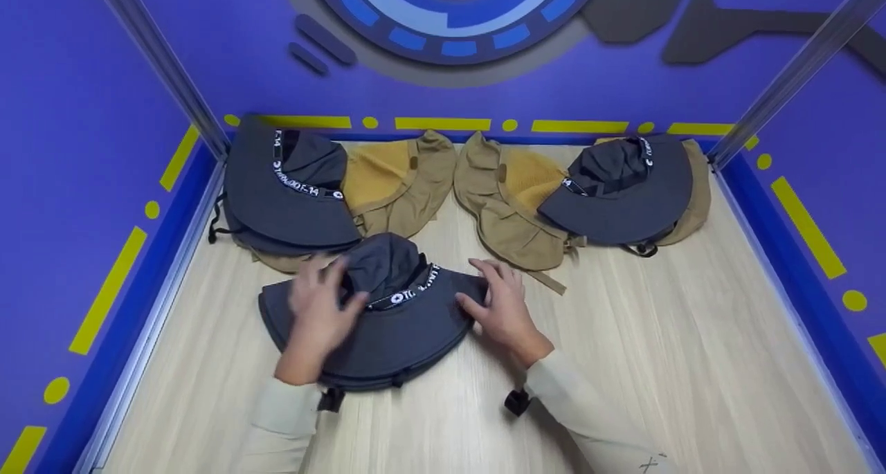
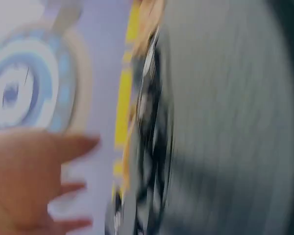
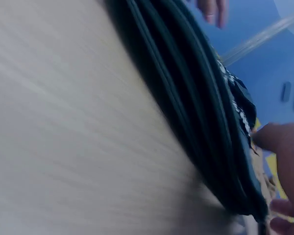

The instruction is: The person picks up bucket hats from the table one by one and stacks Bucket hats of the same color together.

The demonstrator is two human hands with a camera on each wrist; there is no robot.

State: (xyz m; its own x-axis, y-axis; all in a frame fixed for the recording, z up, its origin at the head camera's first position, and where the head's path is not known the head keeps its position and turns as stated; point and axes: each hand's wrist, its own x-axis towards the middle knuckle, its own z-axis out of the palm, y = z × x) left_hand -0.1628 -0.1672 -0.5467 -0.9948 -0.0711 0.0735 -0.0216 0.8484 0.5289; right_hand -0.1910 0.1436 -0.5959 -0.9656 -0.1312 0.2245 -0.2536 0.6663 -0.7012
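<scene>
A stack of dark grey sun hats point(image 1: 408, 339) lies at the front middle, its layered brims point(image 3: 186, 103) seen edge-on in the right wrist view. White lettering runs along the top hat's inner band. My left hand point(image 1: 322, 315) hovers blurred over the stack's left part, fingers spread and apart from the brim point(image 2: 230, 117) in the left wrist view. At the brim's right end is my right hand point(image 1: 505, 308), its fingers loosely bent and parted from the thumb, which overlaps the brim in the head view.
Behind left, a grey hat point(image 1: 291, 214) lies with tan hats, one showing a yellow lining point(image 1: 377, 173). Behind right sits a similar grey hat point(image 1: 623, 204) over tan ones point(image 1: 519, 232), a strap trailing forward. Blue panels point(image 1: 519, 100) wall the wooden table point(image 1: 692, 349).
</scene>
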